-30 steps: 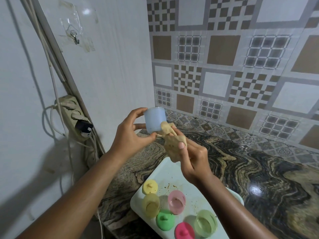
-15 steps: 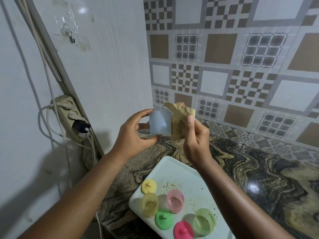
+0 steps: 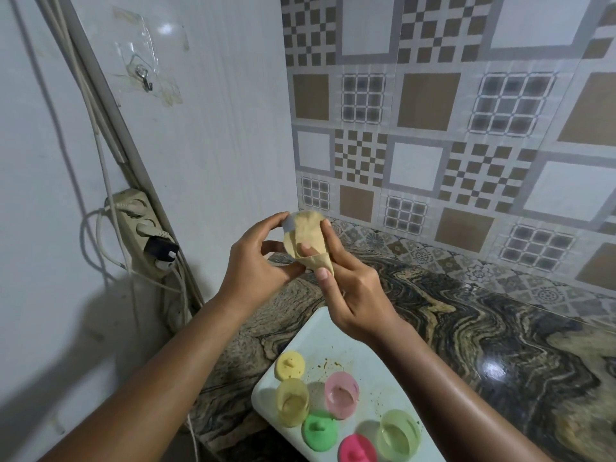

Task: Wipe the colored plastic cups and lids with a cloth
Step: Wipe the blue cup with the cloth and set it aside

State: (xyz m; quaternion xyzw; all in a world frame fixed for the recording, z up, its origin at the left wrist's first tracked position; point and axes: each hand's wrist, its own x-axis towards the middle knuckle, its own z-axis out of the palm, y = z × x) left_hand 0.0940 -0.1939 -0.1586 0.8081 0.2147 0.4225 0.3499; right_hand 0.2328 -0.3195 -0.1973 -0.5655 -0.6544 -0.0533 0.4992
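Note:
My left hand [image 3: 255, 265] grips a pale blue plastic cup [image 3: 288, 223] in the air above the counter; only a sliver of the cup shows. A beige cloth [image 3: 308, 236] is wrapped over the cup, and my right hand [image 3: 353, 291] holds the cloth around it. Below, a white tray [image 3: 333, 338] carries a yellow lid [image 3: 289, 364], a yellow cup [image 3: 292, 401], a pink cup [image 3: 342, 394], a green lid [image 3: 319, 431], a magenta lid [image 3: 357, 449] and a light green cup [image 3: 398, 435].
The tray lies on a dark marbled counter [image 3: 483, 335] whose left edge runs by the wall. A power strip [image 3: 141, 233] with plugs and cables hangs on the left wall. Patterned tiles [image 3: 433, 128] back the counter. Small crumbs speckle the tray.
The cloth has moved from beside the blue cup to over it, now covering most of the cup. Both hands stay raised together above the counter.

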